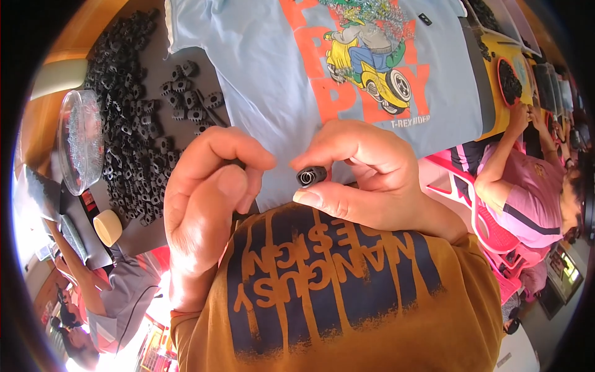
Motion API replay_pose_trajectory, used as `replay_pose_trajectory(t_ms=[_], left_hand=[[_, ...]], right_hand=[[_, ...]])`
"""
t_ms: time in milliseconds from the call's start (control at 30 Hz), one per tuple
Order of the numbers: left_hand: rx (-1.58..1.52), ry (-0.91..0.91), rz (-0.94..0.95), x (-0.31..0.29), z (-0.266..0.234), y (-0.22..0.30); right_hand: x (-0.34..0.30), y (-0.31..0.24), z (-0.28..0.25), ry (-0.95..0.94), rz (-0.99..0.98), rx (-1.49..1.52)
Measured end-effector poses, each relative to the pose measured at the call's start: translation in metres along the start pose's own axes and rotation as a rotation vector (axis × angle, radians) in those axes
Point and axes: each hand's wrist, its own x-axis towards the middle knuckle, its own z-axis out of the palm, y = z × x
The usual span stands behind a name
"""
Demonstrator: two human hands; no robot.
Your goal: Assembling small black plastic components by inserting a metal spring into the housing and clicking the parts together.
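My right hand [365, 170] pinches a small black plastic part [312, 176] between thumb and forefinger. A pale metal ring, like the end of a coil spring, shows in the part's open end. Just left of it, apart from the part, my left hand [214, 186] is closed, with its thumb against curled fingers. A bit of something dark shows behind that thumb, too hidden to name. Under both hands lies a light blue T-shirt [260, 80] with an orange and yellow print. A small black piece [424, 19] rests on its far right part.
Many black plastic parts [133, 124] are heaped on the dark table at the left. Beside them stand a clear round tub [80, 142] of shiny springs and a cream-coloured cup [108, 227]. People sit on both sides; a red tray [509, 80] of dark parts is at the right.
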Motion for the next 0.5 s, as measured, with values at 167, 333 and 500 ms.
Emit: replay_pose_trajectory(t_ms=[167, 333, 500], left_hand=[[0.096, -0.044, 0.124, -0.0019, 0.0068, -0.001], [0.239, -0.093, 0.239, 0.0028, 0.0038, -0.0015], [0.161, -0.083, 0.189, 0.0015, 0.0032, 0.0003]], right_hand=[[0.0013, 0.0002, -0.0001, -0.003, -0.022, 0.023], [0.0015, -0.0013, -0.0011, -0.047, -0.001, 0.028], [0.0033, -0.0005, -0.0007, -0.034, -0.021, 0.002]])
